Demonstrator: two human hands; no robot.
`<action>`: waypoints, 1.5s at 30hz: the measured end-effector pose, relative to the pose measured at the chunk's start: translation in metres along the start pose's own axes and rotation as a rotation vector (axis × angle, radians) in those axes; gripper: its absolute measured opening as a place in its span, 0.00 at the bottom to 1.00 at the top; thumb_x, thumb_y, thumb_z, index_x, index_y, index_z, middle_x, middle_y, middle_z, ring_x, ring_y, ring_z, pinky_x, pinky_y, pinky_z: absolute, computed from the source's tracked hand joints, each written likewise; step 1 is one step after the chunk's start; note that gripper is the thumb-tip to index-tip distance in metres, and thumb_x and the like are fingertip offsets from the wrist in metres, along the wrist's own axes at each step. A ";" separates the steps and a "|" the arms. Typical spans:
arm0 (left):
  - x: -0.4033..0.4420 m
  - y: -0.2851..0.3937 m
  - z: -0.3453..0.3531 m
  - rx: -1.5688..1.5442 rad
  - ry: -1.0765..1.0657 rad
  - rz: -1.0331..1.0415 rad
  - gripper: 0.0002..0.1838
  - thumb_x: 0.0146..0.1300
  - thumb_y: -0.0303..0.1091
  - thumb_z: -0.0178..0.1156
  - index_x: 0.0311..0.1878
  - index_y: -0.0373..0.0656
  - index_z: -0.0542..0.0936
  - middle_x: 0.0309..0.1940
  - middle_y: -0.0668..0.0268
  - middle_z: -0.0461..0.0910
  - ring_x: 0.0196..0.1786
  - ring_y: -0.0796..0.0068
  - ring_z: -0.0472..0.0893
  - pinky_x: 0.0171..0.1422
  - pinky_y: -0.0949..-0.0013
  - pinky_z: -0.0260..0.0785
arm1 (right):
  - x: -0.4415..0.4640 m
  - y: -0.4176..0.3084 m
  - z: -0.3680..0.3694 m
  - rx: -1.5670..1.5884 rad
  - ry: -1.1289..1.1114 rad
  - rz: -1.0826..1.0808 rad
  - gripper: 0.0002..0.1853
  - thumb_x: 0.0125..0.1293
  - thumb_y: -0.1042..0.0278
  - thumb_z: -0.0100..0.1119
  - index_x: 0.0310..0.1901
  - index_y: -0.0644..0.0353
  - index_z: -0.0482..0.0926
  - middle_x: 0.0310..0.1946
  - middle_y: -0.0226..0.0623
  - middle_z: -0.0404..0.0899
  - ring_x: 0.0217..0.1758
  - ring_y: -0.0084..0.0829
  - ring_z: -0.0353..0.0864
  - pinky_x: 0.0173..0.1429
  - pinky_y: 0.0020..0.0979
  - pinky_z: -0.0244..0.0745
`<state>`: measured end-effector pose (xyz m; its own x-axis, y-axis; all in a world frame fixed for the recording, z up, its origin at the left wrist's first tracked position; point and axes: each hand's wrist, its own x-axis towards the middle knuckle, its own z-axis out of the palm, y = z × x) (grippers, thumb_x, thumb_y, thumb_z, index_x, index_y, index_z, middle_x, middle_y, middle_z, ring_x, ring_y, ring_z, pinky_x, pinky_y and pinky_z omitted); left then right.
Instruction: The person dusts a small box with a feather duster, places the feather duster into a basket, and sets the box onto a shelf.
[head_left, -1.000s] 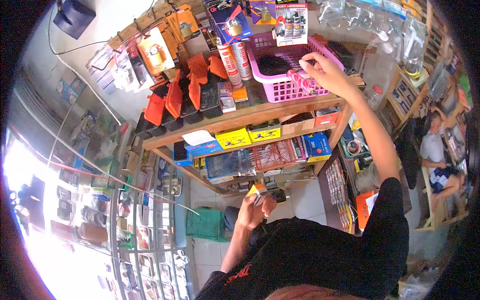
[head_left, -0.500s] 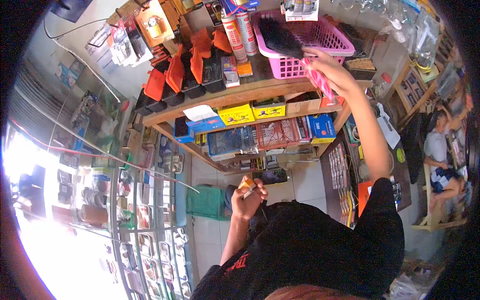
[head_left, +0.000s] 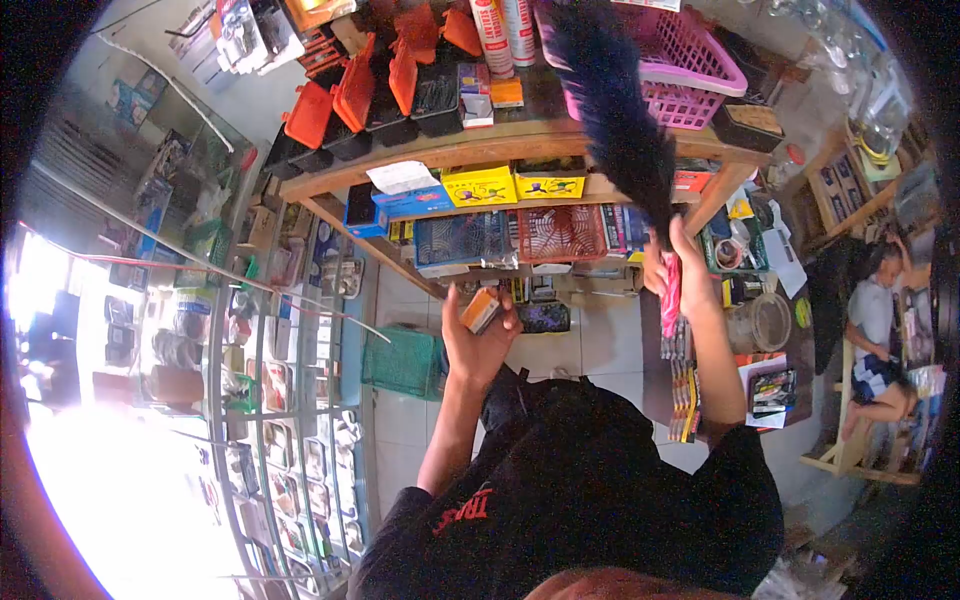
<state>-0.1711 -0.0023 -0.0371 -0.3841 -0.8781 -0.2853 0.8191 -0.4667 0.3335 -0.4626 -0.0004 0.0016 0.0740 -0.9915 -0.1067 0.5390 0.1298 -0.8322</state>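
My right hand [head_left: 690, 275] is closed round the pink handle of a black feather duster [head_left: 625, 120], which points up and crosses in front of the shelf edge and the pink basket [head_left: 690, 95]. Lower and to the left, my left hand [head_left: 480, 335] holds a small orange and white box [head_left: 481, 310] against its palm, with the fingers curled round it. Black bins with raised orange lids [head_left: 353, 85] stand on the top shelf, beside two sealant tubes [head_left: 495, 35].
Below the top shelf [head_left: 440, 145] are yellow boxes [head_left: 480, 187] and mesh trays [head_left: 462, 238]. A glass display case [head_left: 270, 400] lines the left side. A green crate [head_left: 400, 362] is on the floor. Another person [head_left: 875, 320] sits at the far right.
My right hand has lifted the duster out of the pink basket and brought it down toward me. My left hand has turned its palm up with the small box. The view has tilted down.
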 end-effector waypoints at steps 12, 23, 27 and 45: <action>0.033 0.019 0.019 0.009 -0.025 0.155 0.15 0.62 0.39 0.42 0.38 0.38 0.74 0.30 0.56 0.75 0.27 0.69 0.68 0.33 0.69 0.61 | -0.062 0.082 -0.013 -0.233 -0.153 0.016 0.23 0.67 0.65 0.48 0.60 0.65 0.59 0.23 0.43 0.76 0.14 0.25 0.70 0.20 0.24 0.66; 0.044 0.016 -0.008 0.051 -0.175 0.309 0.18 0.66 0.38 0.43 0.54 0.37 0.69 0.51 0.57 0.74 0.55 0.62 0.73 0.63 0.59 0.64 | -0.105 0.117 0.007 -0.552 -0.164 0.254 0.27 0.69 0.60 0.48 0.64 0.63 0.56 0.43 0.35 0.74 0.34 0.19 0.71 0.35 0.22 0.73; 0.031 0.021 0.026 0.071 -0.044 0.266 0.21 0.66 0.44 0.43 0.51 0.37 0.72 0.49 0.58 0.75 0.55 0.61 0.73 0.62 0.59 0.63 | -0.107 0.104 0.031 -0.628 -0.064 0.266 0.25 0.68 0.66 0.46 0.65 0.58 0.58 0.50 0.32 0.73 0.40 0.22 0.71 0.42 0.25 0.75; 0.021 0.036 0.025 0.113 -0.074 0.211 0.29 0.64 0.57 0.39 0.44 0.38 0.75 0.54 0.43 0.70 0.53 0.51 0.73 0.60 0.52 0.63 | -0.109 0.114 0.015 -0.854 -0.199 -0.124 0.25 0.51 0.82 0.52 0.55 0.70 0.70 0.51 0.52 0.75 0.57 0.42 0.74 0.60 0.30 0.64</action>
<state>-0.1604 -0.0402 -0.0089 -0.2435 -0.9607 -0.1332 0.8331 -0.2775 0.4784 -0.3968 0.1229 -0.0736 0.2439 -0.9689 0.0415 -0.2516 -0.1045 -0.9622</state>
